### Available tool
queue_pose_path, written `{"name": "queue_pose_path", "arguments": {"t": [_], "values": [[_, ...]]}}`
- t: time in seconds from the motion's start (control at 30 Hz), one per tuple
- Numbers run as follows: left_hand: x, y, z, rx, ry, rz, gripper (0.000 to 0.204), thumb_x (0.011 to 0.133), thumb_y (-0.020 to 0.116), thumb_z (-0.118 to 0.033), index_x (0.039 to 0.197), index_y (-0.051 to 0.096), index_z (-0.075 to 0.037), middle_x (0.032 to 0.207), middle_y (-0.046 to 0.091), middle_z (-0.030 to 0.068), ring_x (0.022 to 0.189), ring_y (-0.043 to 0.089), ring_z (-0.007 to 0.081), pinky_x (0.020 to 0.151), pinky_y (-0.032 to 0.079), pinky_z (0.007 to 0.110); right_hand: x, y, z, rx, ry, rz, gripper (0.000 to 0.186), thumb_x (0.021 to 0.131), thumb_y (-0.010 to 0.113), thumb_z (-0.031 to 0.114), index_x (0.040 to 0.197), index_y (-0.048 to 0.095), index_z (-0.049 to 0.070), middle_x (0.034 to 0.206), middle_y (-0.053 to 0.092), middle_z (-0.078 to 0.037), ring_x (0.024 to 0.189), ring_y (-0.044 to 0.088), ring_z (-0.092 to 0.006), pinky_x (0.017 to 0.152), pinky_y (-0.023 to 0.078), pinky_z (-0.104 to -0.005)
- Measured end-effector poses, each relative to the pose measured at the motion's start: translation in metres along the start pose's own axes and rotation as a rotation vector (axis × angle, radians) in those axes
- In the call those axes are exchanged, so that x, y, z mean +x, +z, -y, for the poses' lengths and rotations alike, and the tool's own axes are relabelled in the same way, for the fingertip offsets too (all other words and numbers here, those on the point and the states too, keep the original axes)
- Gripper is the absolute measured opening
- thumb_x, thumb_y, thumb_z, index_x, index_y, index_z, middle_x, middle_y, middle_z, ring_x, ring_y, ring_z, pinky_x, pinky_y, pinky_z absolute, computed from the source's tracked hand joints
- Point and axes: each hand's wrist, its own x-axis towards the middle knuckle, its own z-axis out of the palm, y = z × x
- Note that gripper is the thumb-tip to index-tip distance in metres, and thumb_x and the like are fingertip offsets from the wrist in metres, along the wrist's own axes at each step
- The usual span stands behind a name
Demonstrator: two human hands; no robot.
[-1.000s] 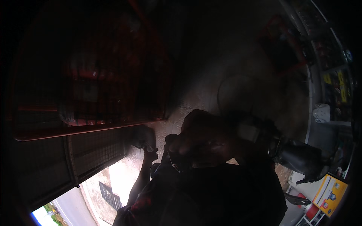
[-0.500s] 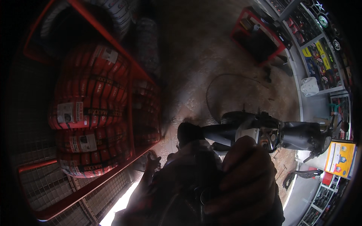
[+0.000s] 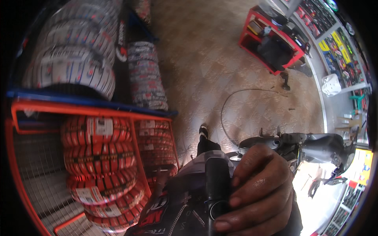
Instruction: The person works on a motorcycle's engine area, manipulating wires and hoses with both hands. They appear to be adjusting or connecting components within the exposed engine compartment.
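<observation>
My right hand (image 3: 256, 188) is close under the camera, its fingers wrapped around a black cylindrical grip (image 3: 217, 185) that stands roughly upright in front of my dark jacket (image 3: 173, 208). The open round end of the grip shows just below my fingers. My left hand is out of sight. Just beyond the hand lies a grey scooter (image 3: 311, 145) with its handlebar end toward me. My shoe (image 3: 203, 131) rests on the tiled floor.
Orange and blue racks (image 3: 90, 114) packed with wrapped tyres (image 3: 98, 157) fill the left side. A thin cable (image 3: 236, 98) loops across the floor. A red tool cart (image 3: 271, 43) stands at the back right, with shelves of parts along the right wall.
The view has swung upward and brightened, bringing the tyre racks and floor into sight. My right hand with the black grip has come closer to the camera.
</observation>
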Motion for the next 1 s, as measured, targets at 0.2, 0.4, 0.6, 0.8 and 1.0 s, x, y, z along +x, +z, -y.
{"name": "queue_pose_path", "arguments": {"t": [0.2,0.4,0.6,0.8,1.0], "values": [[0.109,0.063,-0.211,0.119,0.277,0.351,0.059,0.085,0.078,-0.013,0.136,0.05,-0.009,0.101,0.065,0.0079,0.08,0.064,0.0188,0.061,0.052,0.031,0.035,-0.059,-0.025,-0.266,-0.151,-0.16,0.013,0.087,0.072,0.031,0.082,0.071,0.018,0.085,0.074,0.002,0.081,0.058,-0.0153,0.066,0.045,-0.0309],[0.145,0.178,-0.411,0.457,-0.083,0.474,0.093,0.086,0.083,-0.024,0.152,0.018,-0.013,0.09,0.063,0.0119,0.076,0.064,0.0189,0.06,0.056,0.034,0.047,-0.138,0.021,-0.634,-0.169,-0.124,0.011,0.087,0.072,0.028,0.083,0.07,0.018,0.088,0.074,0.002,0.087,0.058,-0.0148,0.068,0.046,-0.0303],[0.188,0.31,-0.507,0.864,0.092,0.622,0.094,0.087,0.081,-0.022,0.154,0.015,-0.016,0.098,0.061,0.0126,0.071,0.061,0.0191,0.058,0.054,0.034,0.044,-0.175,0.061,-1.037,-0.073,-0.254,0.002,0.087,0.071,0.019,0.089,0.071,0.017,0.092,0.073,0.002,0.088,0.057,-0.0152,0.069,0.046,-0.03],[0.242,0.434,-0.575,1.135,0.099,0.747,0.094,0.086,0.081,-0.02,0.154,0.017,-0.015,0.103,0.062,0.0162,0.074,0.063,0.0217,0.059,0.055,0.035,0.044,-0.211,0.039,-1.3,-0.094,-0.398,0.009,0.088,0.072,0.015,0.096,0.07,0.013,0.098,0.073,-0.002,0.088,0.06,-0.0176,0.07,0.049,-0.0314],[0.294,0.514,-0.61,1.312,0.03,0.858,0.091,0.086,0.079,-0.016,0.153,0.018,-0.01,0.09,0.062,0.0136,0.065,0.062,0.021,0.057,0.055,0.036,0.047,-0.273,0.009,-1.451,-0.08,-0.511,0.02,0.089,0.074,0.015,0.107,0.068,0.007,0.102,0.073,-0.006,0.084,0.065,-0.0203,0.068,0.052,-0.0333]]}}
